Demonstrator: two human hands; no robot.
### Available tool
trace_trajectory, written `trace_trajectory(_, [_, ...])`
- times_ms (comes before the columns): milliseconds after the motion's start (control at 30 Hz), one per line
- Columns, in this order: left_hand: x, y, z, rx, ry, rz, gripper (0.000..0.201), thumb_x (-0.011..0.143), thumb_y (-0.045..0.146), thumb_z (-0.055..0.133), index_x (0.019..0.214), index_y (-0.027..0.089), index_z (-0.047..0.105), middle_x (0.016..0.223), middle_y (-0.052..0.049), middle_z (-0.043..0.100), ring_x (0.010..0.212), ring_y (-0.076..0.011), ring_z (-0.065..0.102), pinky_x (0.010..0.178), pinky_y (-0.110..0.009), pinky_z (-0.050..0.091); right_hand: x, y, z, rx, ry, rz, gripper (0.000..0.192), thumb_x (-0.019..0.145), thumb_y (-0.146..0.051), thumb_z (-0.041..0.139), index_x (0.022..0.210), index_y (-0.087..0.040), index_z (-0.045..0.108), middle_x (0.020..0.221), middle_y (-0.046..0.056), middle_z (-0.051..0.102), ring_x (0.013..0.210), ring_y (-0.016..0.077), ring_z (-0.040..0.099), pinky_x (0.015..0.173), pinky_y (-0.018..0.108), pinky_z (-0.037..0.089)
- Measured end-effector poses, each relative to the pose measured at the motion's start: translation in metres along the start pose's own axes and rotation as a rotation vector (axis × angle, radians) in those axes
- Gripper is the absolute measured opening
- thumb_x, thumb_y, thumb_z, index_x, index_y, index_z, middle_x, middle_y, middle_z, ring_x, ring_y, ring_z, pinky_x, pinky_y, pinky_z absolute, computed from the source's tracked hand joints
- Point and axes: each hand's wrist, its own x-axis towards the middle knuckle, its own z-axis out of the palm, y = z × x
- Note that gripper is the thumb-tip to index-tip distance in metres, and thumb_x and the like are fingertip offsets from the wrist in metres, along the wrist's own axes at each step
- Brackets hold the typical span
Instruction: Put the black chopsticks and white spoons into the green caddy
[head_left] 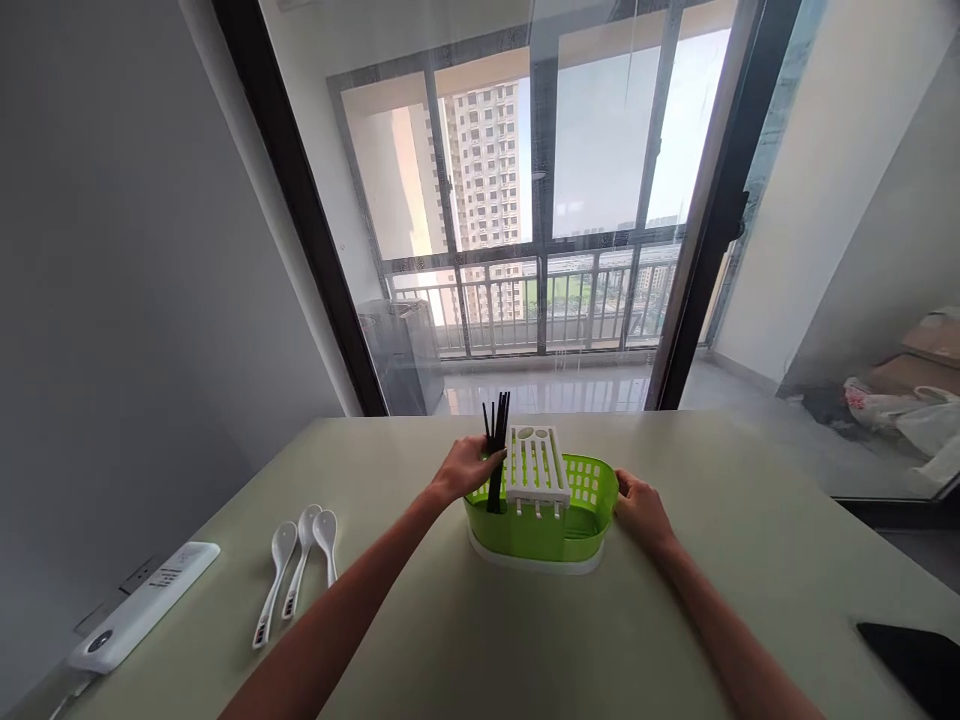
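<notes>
Black chopsticks (496, 440) already stand in the green basket (559, 525) mid-bench, left hand (466, 468) closed around them, right hand (641, 510) gripping its rim, while three white spoons (300, 565) lie apart, unloaded.

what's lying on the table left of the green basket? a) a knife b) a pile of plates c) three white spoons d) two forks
c: three white spoons lie side by side on the table, left of the green basket that the left hand and right hand touch.
</notes>
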Motion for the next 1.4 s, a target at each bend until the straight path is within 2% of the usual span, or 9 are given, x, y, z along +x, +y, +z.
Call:
trace_trajectory(200, [-0.002, -0.004, -0.001, -0.131, 0.15, -0.006, 0.033, 0.088, 0.049, 0.063, 0.091, 0.019, 0.075, 0.098, -0.007, 0.081, 0.099, -0.03, 0.075, 0.084, -0.035, 0.058, 0.0, 0.0, 0.0, -0.011, 0.0, -0.003, 0.033, 0.082, -0.045, 0.048, 0.085, -0.02, 0.07, 0.075, 0.004, 0.073, 0.073, 0.022, 0.065, 0.067, 0.028, 0.045])
trace_trajectory(500, [-0.008, -0.023, -0.017, -0.5, 0.301, -0.033, 0.054, 0.086, 0.066, 0.063, 0.097, 0.013, 0.063, 0.101, -0.016, 0.077, 0.09, -0.0302, 0.078, 0.08, -0.043, 0.063, -0.003, 0.0, -0.001, -0.064, -0.006, -0.014, 0.033, 0.08, -0.042, 0.046, 0.084, -0.019, 0.068, 0.068, 0.001, 0.067, 0.066, 0.0186, 0.058, 0.062, 0.026, 0.04])
trace_trajectory(600, [-0.013, -0.027, -0.018, -0.698, 0.357, -0.044, 0.05, 0.084, 0.061, 0.07, 0.093, 0.014, 0.061, 0.096, -0.013, 0.076, 0.088, -0.0296, 0.078, 0.083, -0.044, 0.063, -0.004, 0.0, -0.002, -0.081, -0.004, -0.015, 0.032, 0.079, -0.04, 0.045, 0.083, -0.018, 0.069, 0.065, 0.001, 0.066, 0.064, 0.0185, 0.057, 0.061, 0.026, 0.04])
trace_trajectory(800, [-0.017, -0.029, -0.023, -0.982, 0.523, -0.118, 0.025, 0.095, 0.037, 0.067, 0.093, 0.012, 0.064, 0.091, -0.009, 0.074, 0.092, -0.026, 0.078, 0.093, -0.045, 0.06, -0.006, 0.003, -0.004, -0.113, -0.004, -0.025, 0.037, 0.079, -0.043, 0.047, 0.087, -0.017, 0.071, 0.073, 0.003, 0.072, 0.068, 0.0199, 0.06, 0.061, 0.025, 0.041])
trace_trajectory(967, [-0.019, -0.052, -0.05, -1.327, 0.733, -0.344, 0.018, 0.102, 0.016, 0.053, 0.087, 0.012, 0.063, 0.083, -0.006, 0.071, 0.085, -0.0201, 0.077, 0.088, -0.038, 0.063, -0.006, 0.005, -0.004, -0.131, -0.011, -0.031, 0.04, 0.08, -0.042, 0.048, 0.095, -0.016, 0.073, 0.074, 0.002, 0.072, 0.071, 0.0208, 0.062, 0.064, 0.025, 0.043])
trace_trajectory(1100, [-0.029, -0.086, -0.083, -1.373, 0.831, -0.471, 0.028, 0.105, 0.01, 0.038, 0.086, 0.014, 0.057, 0.074, -0.003, 0.066, 0.07, -0.0148, 0.074, 0.073, -0.031, 0.065, -0.006, 0.007, -0.004, -0.14, -0.013, -0.033, 0.039, 0.08, -0.042, 0.048, 0.095, -0.016, 0.073, 0.075, 0.003, 0.072, 0.072, 0.0209, 0.062, 0.063, 0.025, 0.042])
trace_trajectory(1200, [-0.044, -0.109, -0.108, -1.36, 0.858, -0.553, 0.025, 0.105, 0.01, 0.038, 0.093, 0.015, 0.059, 0.074, -0.002, 0.065, 0.062, -0.013, 0.069, 0.064, -0.029, 0.063, -0.006, 0.008, -0.003, -0.149, -0.012, -0.038, 0.037, 0.081, -0.044, 0.047, 0.087, -0.016, 0.071, 0.069, 0.002, 0.069, 0.068, 0.0201, 0.06, 0.061, 0.025, 0.04])
trace_trajectory(1333, [-0.066, -0.129, -0.129, -1.28, 0.792, -0.656, 0.017, 0.103, 0.022, 0.052, 0.113, 0.015, 0.064, 0.102, -0.009, 0.069, 0.082, -0.0174, 0.07, 0.074, -0.036, 0.062, -0.006, 0.009, -0.004, -0.153, -0.012, -0.048, 0.035, 0.08, -0.046, 0.048, 0.082, -0.018, 0.069, 0.065, 0.001, 0.066, 0.066, 0.0197, 0.058, 0.061, 0.026, 0.04])
trace_trajectory(1400, [-0.075, -0.135, -0.132, -1.223, 0.73, -0.701, 0.03, 0.1, 0.032, 0.061, 0.125, 0.017, 0.062, 0.122, -0.01, 0.065, 0.101, -0.0218, 0.068, 0.086, -0.042, 0.06, -0.007, 0.008, -0.004, -0.152, -0.015, -0.047, 0.035, 0.079, -0.045, 0.048, 0.084, -0.018, 0.069, 0.066, 0.001, 0.067, 0.066, 0.0197, 0.058, 0.061, 0.026, 0.041])
